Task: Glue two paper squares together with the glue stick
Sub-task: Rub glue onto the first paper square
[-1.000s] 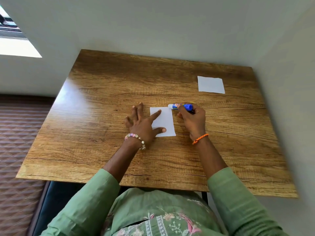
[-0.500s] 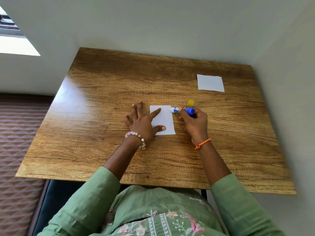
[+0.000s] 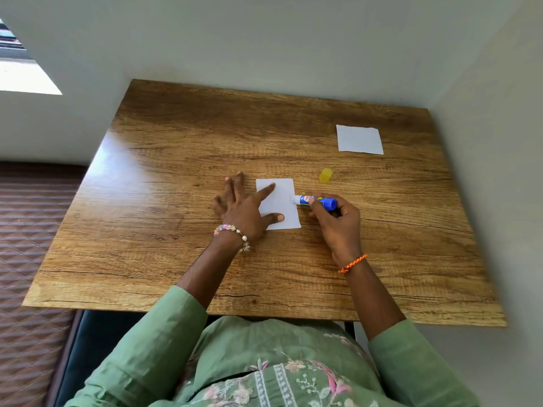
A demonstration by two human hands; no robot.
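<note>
A white paper square (image 3: 282, 201) lies in the middle of the wooden table (image 3: 176, 171). My left hand (image 3: 245, 208) lies flat with spread fingers, its index finger and thumb pressing on the paper's left part. My right hand (image 3: 335, 224) grips a blue and white glue stick (image 3: 316, 200) held nearly level, its white tip touching the paper's right edge. The yellow cap (image 3: 325, 175) lies on the table just beyond the stick. A second white paper square (image 3: 359, 139) lies at the far right of the table.
The table stands in a corner, with a wall along its far edge and another close to its right edge. A patterned brown floor (image 3: 26, 259) lies to the left.
My right hand has drawn back toward me and lowered the glue stick's tip to the paper's right edge. The yellow cap, hidden a second ago, now shows beyond the hand. My left hand stays put.
</note>
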